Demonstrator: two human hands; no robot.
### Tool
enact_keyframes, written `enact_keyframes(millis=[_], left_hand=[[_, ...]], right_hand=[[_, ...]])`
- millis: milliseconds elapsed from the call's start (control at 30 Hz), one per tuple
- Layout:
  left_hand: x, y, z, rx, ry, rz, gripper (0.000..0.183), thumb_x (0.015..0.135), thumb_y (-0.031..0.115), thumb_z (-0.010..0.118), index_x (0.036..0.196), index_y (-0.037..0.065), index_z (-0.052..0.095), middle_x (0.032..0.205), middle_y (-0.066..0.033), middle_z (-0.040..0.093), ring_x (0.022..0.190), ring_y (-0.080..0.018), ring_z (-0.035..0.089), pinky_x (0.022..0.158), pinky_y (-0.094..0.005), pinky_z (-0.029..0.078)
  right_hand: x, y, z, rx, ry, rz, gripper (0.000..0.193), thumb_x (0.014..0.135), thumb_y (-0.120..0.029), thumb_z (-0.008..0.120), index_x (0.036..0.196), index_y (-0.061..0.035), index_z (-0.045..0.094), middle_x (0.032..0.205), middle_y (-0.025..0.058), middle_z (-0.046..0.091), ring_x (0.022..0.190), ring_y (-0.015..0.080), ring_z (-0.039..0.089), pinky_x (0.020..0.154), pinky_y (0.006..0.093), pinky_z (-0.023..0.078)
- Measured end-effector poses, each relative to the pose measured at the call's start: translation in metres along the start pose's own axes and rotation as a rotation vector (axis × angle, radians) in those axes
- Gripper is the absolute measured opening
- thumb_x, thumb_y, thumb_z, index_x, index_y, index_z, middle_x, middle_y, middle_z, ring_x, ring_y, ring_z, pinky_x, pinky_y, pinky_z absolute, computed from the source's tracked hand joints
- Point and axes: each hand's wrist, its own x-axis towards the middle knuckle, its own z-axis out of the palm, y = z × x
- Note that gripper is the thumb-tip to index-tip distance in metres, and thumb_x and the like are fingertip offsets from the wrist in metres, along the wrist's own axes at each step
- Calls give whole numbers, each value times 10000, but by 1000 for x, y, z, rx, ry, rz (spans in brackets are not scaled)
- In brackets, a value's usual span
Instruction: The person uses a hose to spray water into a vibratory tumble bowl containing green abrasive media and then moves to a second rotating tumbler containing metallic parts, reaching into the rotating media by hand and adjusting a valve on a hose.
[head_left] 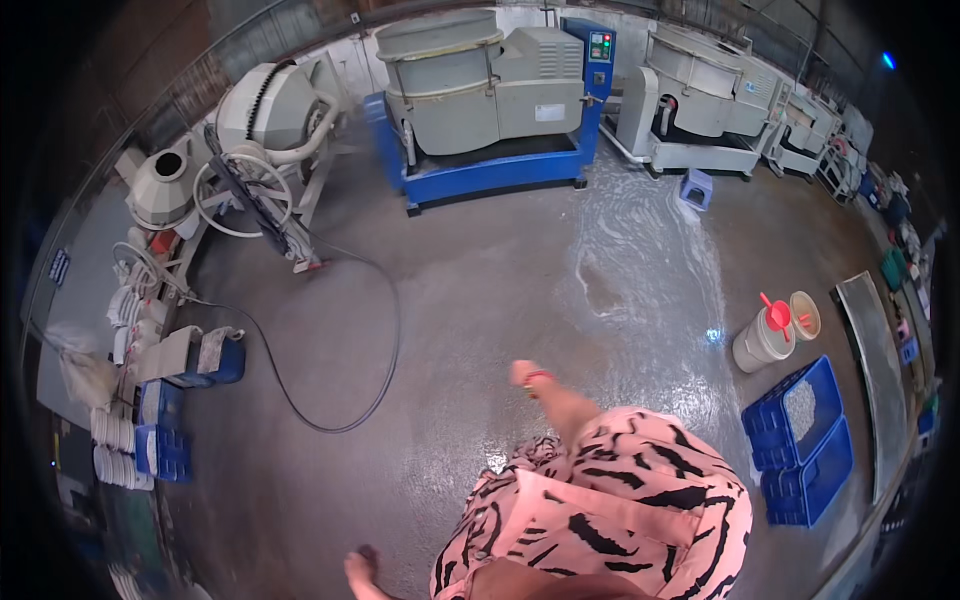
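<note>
My right hand (522, 373) reaches forward over the wet grey floor (460, 300), a red and yellow bracelet (538, 379) at its wrist. Its fingers look curled into a loose fist, and I see nothing held in it. Low at the left, my left hand (360, 565) hangs by my side above the floor. A small dark patch shows at its fingertips; I cannot make out whether that is shadow or a thing. Neither hand touches any equipment. My pink and black patterned clothing (640, 490) fills the lower middle.
A large mixer on a blue frame (490, 185) stands ahead, with another grey mixer (690, 100) to its right. A black hose (395, 330) loops across the floor at left. At right are a white bucket (760, 348), blue crates (800, 480) and a small stool (696, 190).
</note>
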Motion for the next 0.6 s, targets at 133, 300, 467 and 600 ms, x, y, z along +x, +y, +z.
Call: enact_keyframes(millis=[133, 300, 467, 600], left_hand=[[149, 88, -56, -191, -21, 306, 218, 842, 166, 552, 965, -2, 614, 889, -229, 613, 858, -386, 589, 720, -445, 468], [318, 183, -178, -402, -19, 537, 268, 853, 192, 556, 1048, 13, 595, 962, -204, 621, 928, -343, 593, 778, -385, 455], [427, 305, -225, -575, -189, 763, 265, 863, 191, 546, 1055, 13, 593, 957, -188, 630, 912, -308, 607, 784, -365, 455], [535, 287, -236, -273, -45, 650, 255, 851, 146, 558, 1073, 25, 592, 978, -188, 630, 962, -301, 601, 801, -362, 457]], right_hand=[[-80, 221, -30, -80, 164, 472, 223, 789, -180, 525, 820, -1, 654, 832, 226, 627, 806, 368, 620, 679, 430, 499], [23, 184, 17, -161, 102, 521, 214, 827, -147, 466, 845, -34, 646, 806, 161, 640, 718, 284, 634, 595, 358, 503], [178, 55, -17, -63, 161, 465, 212, 791, -118, 472, 896, -40, 639, 794, 149, 632, 684, 260, 625, 570, 350, 496], [359, -124, -73, -32, 262, 218, 238, 763, -95, 477, 936, -44, 632, 785, 139, 625, 656, 241, 618, 551, 344, 490]])
